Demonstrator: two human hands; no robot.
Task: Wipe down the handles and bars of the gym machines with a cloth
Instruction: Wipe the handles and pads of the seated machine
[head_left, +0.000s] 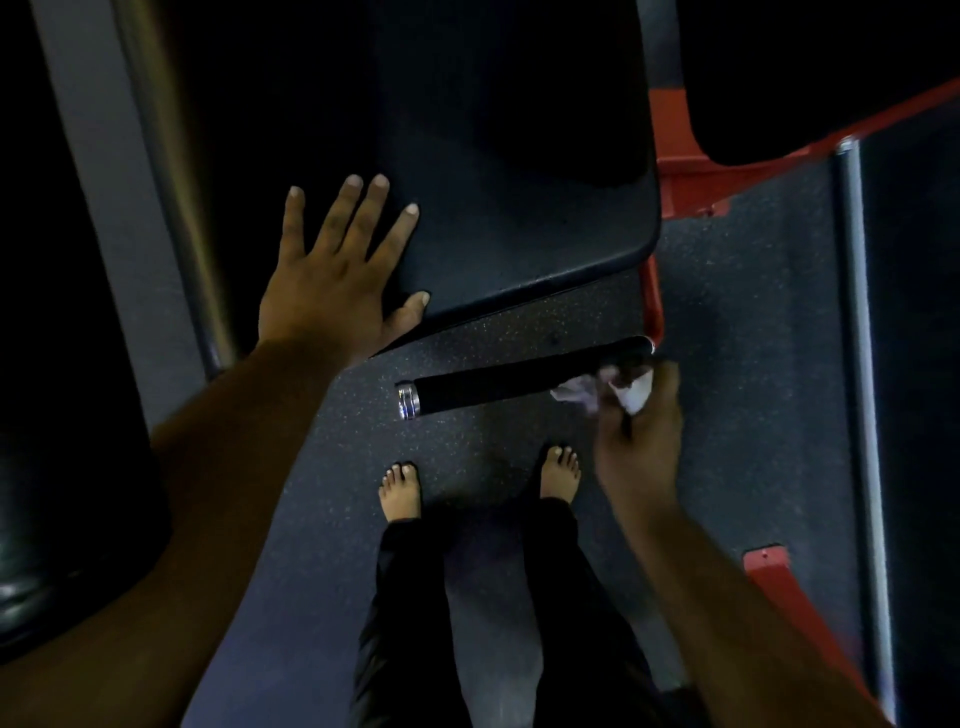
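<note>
A black handle bar (498, 382) with a chrome end cap juts out to the left from a red machine frame (652, 296), just above the floor. My right hand (641, 441) holds a crumpled white cloth (608, 388) against the right end of the bar, near the frame. My left hand (337, 275) lies flat with spread fingers on the front left corner of a black padded seat (519, 171).
My bare feet (400, 491) stand on dark speckled rubber flooring under the bar. A grey upright post (171, 208) rises at the left, with a black pad at the lower left. A chrome bar (860, 338) and red frame parts (795, 608) run along the right.
</note>
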